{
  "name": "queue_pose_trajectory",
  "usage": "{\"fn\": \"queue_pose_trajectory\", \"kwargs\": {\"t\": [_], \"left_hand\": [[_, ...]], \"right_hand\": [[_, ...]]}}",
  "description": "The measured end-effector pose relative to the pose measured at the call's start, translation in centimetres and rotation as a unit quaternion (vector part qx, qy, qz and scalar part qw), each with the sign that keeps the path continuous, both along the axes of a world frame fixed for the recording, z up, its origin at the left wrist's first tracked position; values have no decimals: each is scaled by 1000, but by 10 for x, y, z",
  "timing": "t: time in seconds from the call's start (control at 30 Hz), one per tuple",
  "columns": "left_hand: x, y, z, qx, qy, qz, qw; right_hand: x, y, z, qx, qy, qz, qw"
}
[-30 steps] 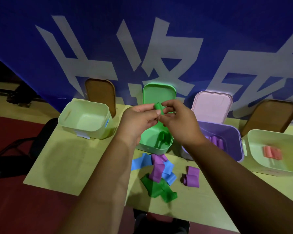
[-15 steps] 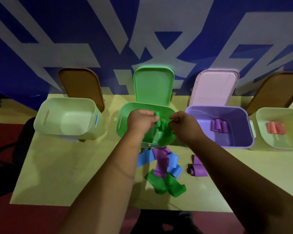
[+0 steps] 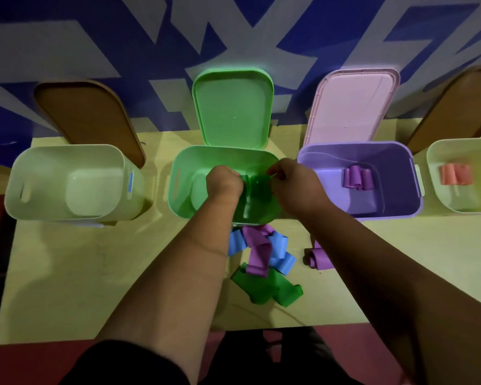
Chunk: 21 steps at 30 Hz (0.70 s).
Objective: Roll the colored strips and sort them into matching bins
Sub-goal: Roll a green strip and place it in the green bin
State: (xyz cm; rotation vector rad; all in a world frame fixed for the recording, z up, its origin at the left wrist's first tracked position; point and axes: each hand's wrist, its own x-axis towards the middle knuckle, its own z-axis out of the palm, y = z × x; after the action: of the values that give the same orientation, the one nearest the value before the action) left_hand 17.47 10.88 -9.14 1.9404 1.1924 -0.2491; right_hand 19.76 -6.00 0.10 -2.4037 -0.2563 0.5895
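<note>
Nearest me is red floor [image 3: 25,362], then the yellow-green table [image 3: 67,273]. On it sits a loose pile [image 3: 261,262] of green, purple and blue strips, with a purple roll [image 3: 318,259] just right of it. Left hand [image 3: 224,182] and right hand [image 3: 295,187] both look to be pinching a green strip [image 3: 254,187] over the green bin [image 3: 175,173], though the view's dim. Purple bin [image 3: 395,168] holds purple rolls [image 3: 357,177]; far-right pale bin [image 3: 439,190] holds coral rolls [image 3: 456,175]. Left pale bin [image 3: 67,162] has a blue tag [image 3: 130,180], unreadable. The blue banner [image 3: 122,37] behind has big white characters, cropped, so I can't read them.

The scene is dim, with muted colours. Soft shadows lie on the tabletop [image 3: 67,273] in front of the bins [image 3: 67,147], and the right forearm [image 3: 372,273] is darkest. Wide-angle distortion bows the frame's edges, and detail looks slightly soft throughout.
</note>
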Motion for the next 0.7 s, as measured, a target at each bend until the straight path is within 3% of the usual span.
{"fn": "queue_pose_trajectory", "kwargs": {"t": [0.7], "left_hand": [[7, -6, -10, 44, 35, -74, 996]], "right_hand": [[1, -6, 1, 21, -7, 31, 999]]}}
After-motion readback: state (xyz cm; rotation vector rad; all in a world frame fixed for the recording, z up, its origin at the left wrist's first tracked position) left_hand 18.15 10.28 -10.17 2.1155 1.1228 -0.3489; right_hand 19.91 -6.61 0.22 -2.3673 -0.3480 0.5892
